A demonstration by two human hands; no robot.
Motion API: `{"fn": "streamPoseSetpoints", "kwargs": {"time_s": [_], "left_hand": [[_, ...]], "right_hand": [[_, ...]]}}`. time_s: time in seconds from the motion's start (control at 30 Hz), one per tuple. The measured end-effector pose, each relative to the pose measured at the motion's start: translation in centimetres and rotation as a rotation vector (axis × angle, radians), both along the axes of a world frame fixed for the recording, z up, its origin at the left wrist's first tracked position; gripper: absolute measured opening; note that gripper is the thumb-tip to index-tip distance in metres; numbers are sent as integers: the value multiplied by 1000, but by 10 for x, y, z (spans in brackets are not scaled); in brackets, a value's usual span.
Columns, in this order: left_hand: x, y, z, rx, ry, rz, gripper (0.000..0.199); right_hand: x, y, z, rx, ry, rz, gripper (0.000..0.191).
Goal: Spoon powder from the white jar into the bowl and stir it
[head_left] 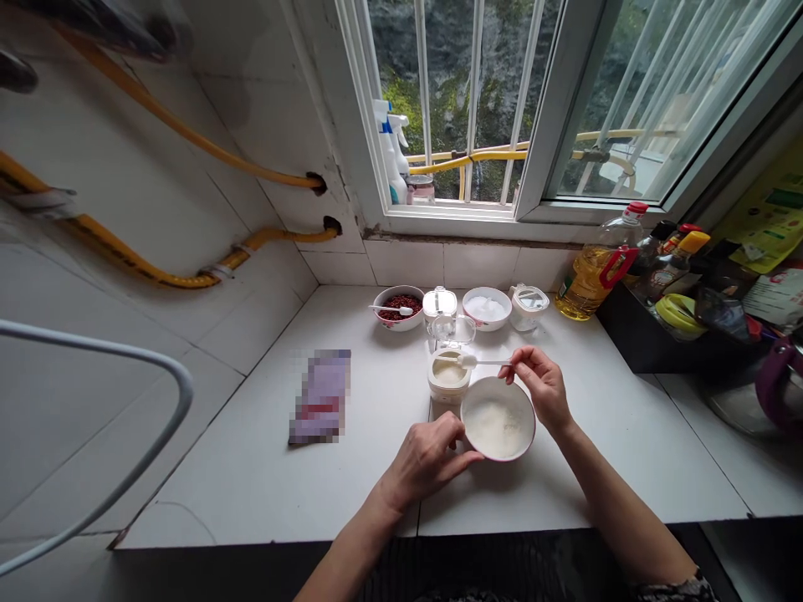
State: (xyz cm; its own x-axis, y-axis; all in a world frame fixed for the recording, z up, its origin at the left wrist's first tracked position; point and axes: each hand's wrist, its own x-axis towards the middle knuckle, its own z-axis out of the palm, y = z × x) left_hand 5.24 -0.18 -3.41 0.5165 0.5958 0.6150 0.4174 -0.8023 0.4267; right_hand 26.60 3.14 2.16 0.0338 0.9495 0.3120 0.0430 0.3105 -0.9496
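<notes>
head | white bowl [498, 418] of pale powder | right hand [540, 386] holds spoon [480, 361]

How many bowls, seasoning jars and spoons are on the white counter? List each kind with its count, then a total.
Bowls: 3 – held bowl, red-bean bowl, white-powder bowl
Seasoning jars: 4 – open jar, its raised lid, and jars at
Spoons: 2 –
Total: 9

Left hand [425, 458] grips the rim of the white bowl [498, 418], right hand [540, 383] pinches a small white spoon [482, 361] over the open jar [449, 374]. Red beans [400, 306] sit behind, oil bottle [593, 274] far right.
</notes>
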Motion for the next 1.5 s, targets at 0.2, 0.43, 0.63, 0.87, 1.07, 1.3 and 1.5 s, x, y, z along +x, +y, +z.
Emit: {"fn": "streamPoseSetpoints", "kwargs": {"time_s": [0.2,0.43,0.63,0.87,1.07,1.3,1.5], "left_hand": [[-1,1,0,-48,2,-26,38],[-1,1,0,-122,-6,-45,40],[-1,1,-1,-136,10,-42,40],[-1,0,-3,-155,1,-18,35],[-1,-1,-2,-156,-6,-24,32],[-1,-1,0,-106,18,-39,29],[-1,-1,1,-80,24,-36,32]], "right_hand": [[-5,-4,-4,554,-645,16,17],[-1,-8,2,589,-515,-127,22],[9,-9,7,399,-469,-117,18],[2,-3,0,408,-763,89,18],[4,-4,0,335,-713,143,19],[3,-3,-2,291,-744,160,19],[1,-5,2,57,-506,183,17]]}}
